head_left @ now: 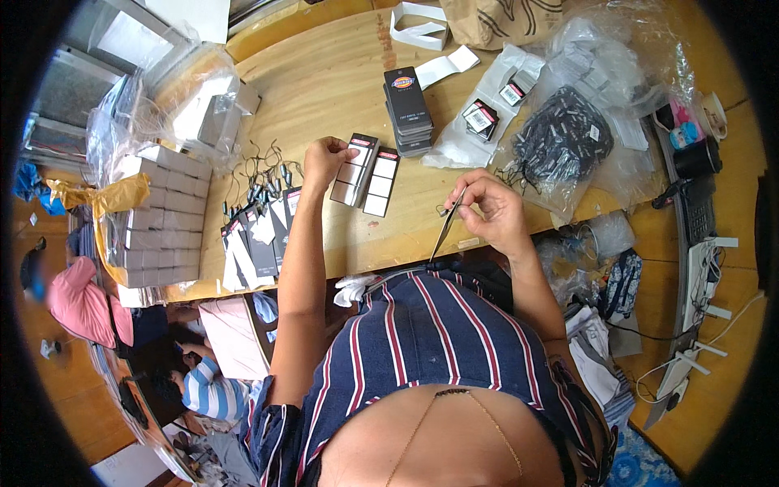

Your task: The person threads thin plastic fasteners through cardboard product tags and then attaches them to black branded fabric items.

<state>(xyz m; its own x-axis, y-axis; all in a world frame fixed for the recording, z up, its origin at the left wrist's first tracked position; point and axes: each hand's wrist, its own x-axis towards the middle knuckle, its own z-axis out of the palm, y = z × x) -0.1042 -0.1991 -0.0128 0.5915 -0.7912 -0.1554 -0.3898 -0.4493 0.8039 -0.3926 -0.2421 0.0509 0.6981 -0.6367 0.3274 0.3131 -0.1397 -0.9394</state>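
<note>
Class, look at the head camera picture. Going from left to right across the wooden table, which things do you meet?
Stacked grey boxes → fanned black tags with strings → left hand holding black-and-white tags → tall stack of black tags → right hand → clear bag of black strings.

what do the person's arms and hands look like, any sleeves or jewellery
Both forearms are bare, with no sleeves reaching them and no gloves. The left hand and right hand show no watch or bracelet that I can make out. The top worn is navy with red-and-white stripes.
</note>
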